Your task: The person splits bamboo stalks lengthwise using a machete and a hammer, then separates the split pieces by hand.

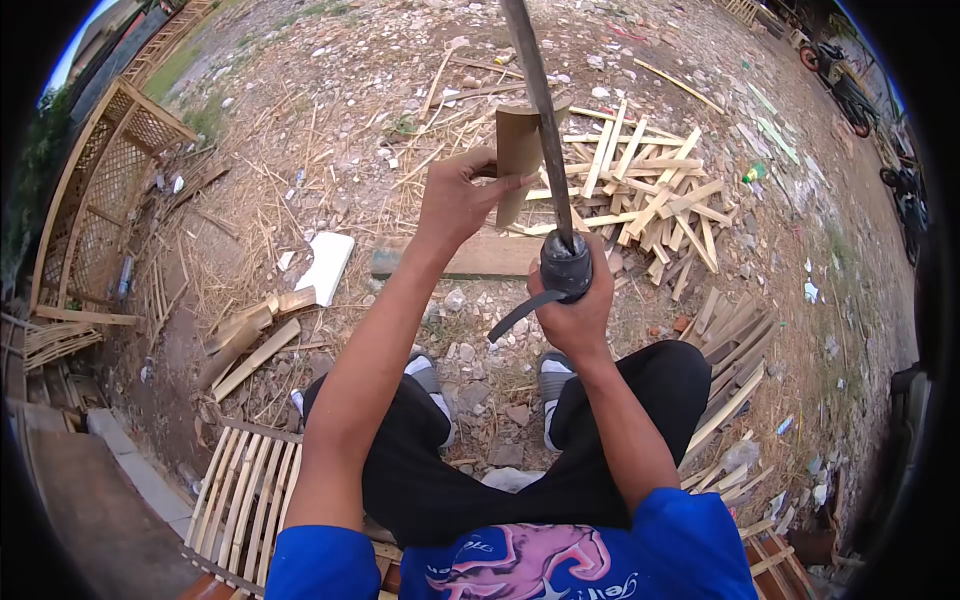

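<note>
Left hand (468,190): fingers closed on a bamboo piece (518,150), thumb on its near face, the other fingers mostly hidden behind it. Bamboo piece: brown, curved, held roughly upright above the ground, its right edge overlapped by the blade (545,100); whether the two touch, cannot tell. Right hand (580,310): fingers wrapped round the black handle (567,268) of the long, dark blade, which points away from the body; a black strap (524,314) hangs from the handle to the left. Beyond the handle, on the ground (470,330): one plank (455,257), lying crosswise; one white slab (328,268), left of the plank; one heap of pale sticks (650,190), loosely crossed, to the right. Further left: one lattice panel (95,200), wood-framed. Beside the legs, lower left: one slatted rack (245,495). Lower right: split strips (735,350), bunched near the knee.
</note>
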The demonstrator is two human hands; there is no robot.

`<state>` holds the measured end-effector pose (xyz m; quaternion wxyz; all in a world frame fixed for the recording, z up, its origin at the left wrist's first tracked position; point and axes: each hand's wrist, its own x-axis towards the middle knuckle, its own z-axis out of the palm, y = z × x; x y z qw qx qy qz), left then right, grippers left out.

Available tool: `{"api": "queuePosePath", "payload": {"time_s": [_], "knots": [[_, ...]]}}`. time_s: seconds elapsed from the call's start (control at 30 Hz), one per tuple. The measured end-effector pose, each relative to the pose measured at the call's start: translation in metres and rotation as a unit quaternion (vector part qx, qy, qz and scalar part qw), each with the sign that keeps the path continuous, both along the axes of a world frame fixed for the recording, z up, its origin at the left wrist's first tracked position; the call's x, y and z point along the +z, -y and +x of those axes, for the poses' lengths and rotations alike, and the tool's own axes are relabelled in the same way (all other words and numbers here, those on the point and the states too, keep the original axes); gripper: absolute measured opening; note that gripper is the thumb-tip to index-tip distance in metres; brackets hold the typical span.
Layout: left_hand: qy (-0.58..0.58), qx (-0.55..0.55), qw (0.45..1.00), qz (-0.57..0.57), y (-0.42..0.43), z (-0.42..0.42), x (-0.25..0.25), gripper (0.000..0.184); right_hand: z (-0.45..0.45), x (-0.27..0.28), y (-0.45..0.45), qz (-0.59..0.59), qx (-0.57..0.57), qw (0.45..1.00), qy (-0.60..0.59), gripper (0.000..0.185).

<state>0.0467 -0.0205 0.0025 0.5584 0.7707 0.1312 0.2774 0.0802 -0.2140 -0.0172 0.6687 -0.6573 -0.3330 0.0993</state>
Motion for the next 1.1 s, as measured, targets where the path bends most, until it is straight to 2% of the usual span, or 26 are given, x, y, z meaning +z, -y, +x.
{"api": "queuePosePath", "payload": {"time_s": [0.03,0.1,0.13,0.23,0.27,0.37,0.4,0.5,0.53,0.73,0.87,0.97,1.0,1.1], "knots": [[-0.04,0.02,0.996,0.077,-0.002,-0.005,-0.018,0.059,0.001,-0.012,-0.001,-0.01,-0.002,1.0,-0.007,0.033],[-0.102,0.06,0.963,0.241,-0.012,-0.008,-0.069,0.08,0.008,-0.064,-0.01,-0.103,-0.032,0.994,-0.022,0.029],[-0.291,0.021,0.945,0.147,-0.018,-0.018,-0.078,0.101,0.007,-0.081,-0.013,-0.046,-0.054,0.997,-0.035,0.028],[-0.268,0.01,0.944,0.19,-0.032,-0.024,-0.092,0.096,0.012,-0.077,-0.008,-0.085,-0.042,0.995,-0.028,0.029],[-0.226,0.03,0.955,0.19,-0.035,-0.022,-0.098,0.095,0.013,-0.077,-0.005,-0.117,-0.03,0.992,-0.037,0.029],[-0.192,0.043,0.97,0.145,-0.025,-0.015,-0.077,0.091,0.008,-0.065,-0.01,-0.12,-0.014,0.992,-0.029,0.03],[-0.142,0.038,0.981,0.127,-0.026,-0.011,-0.077,0.073,0.007,-0.059,-0.011,-0.116,-0.006,0.993,-0.027,0.031],[-0.12,0.026,0.991,0.046,-0.035,-0.006,-0.079,0.063,0.002,-0.042,-0.012,-0.104,0.02,0.994,-0.021,0.032],[-0.113,0.047,0.992,0.023,-0.035,-0.006,-0.077,0.052,0.001,-0.037,-0.01,-0.103,0.027,0.994,-0.021,0.033],[-0.124,0.079,0.989,0.025,-0.044,-0.006,-0.082,0.047,-0.006,-0.017,-0.006,-0.056,0.044,0.996,-0.057,0.033],[-0.19,0.066,0.979,-0.016,-0.034,-0.013,-0.076,0.046,-0.006,-0.038,-0.01,-0.099,0.038,0.993,-0.05,0.033],[-0.179,0.042,0.982,0.036,-0.035,-0.009,-0.11,0.047,-0.006,-0.041,-0.009,-0.129,0.028,0.991,-0.02,0.033],[-0.221,0.027,0.974,0.035,-0.025,-0.011,-0.098,0.046,-0.005,-0.045,-0.01,-0.133,0.023,0.991,-0.014,0.033],[-0.223,0.024,0.975,0.001,-0.026,-0.008,-0.113,0.051,-0.003,-0.053,-0.012,-0.133,0.017,0.991,-0.018,0.032]]}}
